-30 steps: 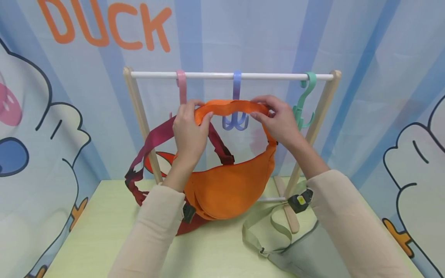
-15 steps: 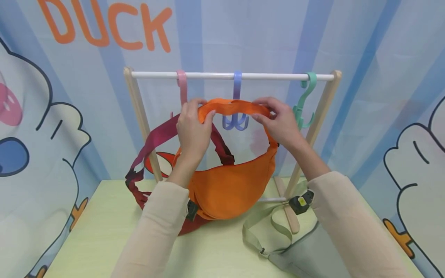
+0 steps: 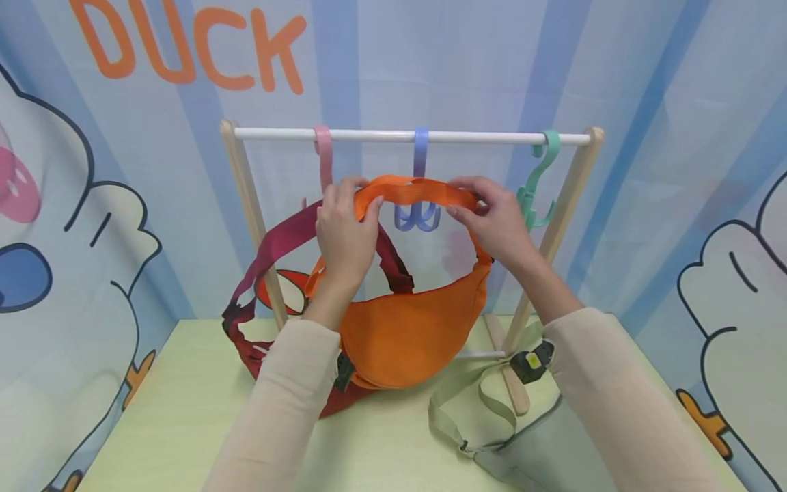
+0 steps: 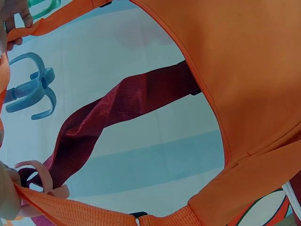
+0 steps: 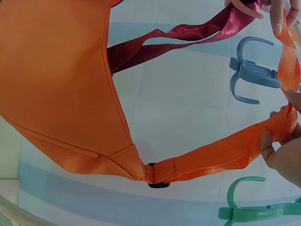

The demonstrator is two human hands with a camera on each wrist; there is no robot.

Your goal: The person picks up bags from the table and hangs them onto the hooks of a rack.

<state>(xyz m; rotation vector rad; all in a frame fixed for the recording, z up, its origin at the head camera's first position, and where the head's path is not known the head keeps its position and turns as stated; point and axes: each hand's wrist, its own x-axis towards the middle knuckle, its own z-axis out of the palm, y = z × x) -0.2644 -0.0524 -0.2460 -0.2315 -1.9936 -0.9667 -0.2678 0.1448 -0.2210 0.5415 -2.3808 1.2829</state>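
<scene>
An orange waist bag (image 3: 412,335) hangs from its orange strap (image 3: 399,191), which both hands hold up in an arch. My left hand (image 3: 347,236) pinches the strap's left part between thumb and fingers. On the other side my right hand (image 3: 498,219) pinches it too, as the right wrist view also shows. Just behind the raised strap is a blue hook (image 3: 420,157), its lower prongs visible beneath it; strap and hook look apart in the left wrist view. Behind my left hand, a dark red strap (image 3: 285,232) hangs on a pink hook (image 3: 324,157), partly hidden.
A white bar (image 3: 479,137) on wooden posts carries the hooks, with a green hook (image 3: 544,167) at the right. The dark red bag (image 3: 346,398) is mostly hidden behind the orange one. A grey-green bag (image 3: 553,451) with a black buckle (image 3: 530,362) lies front right on the table.
My left hand has shifted slightly right along with its end of the orange strap, so the hands are a little closer together. The right hand has hardly moved.
</scene>
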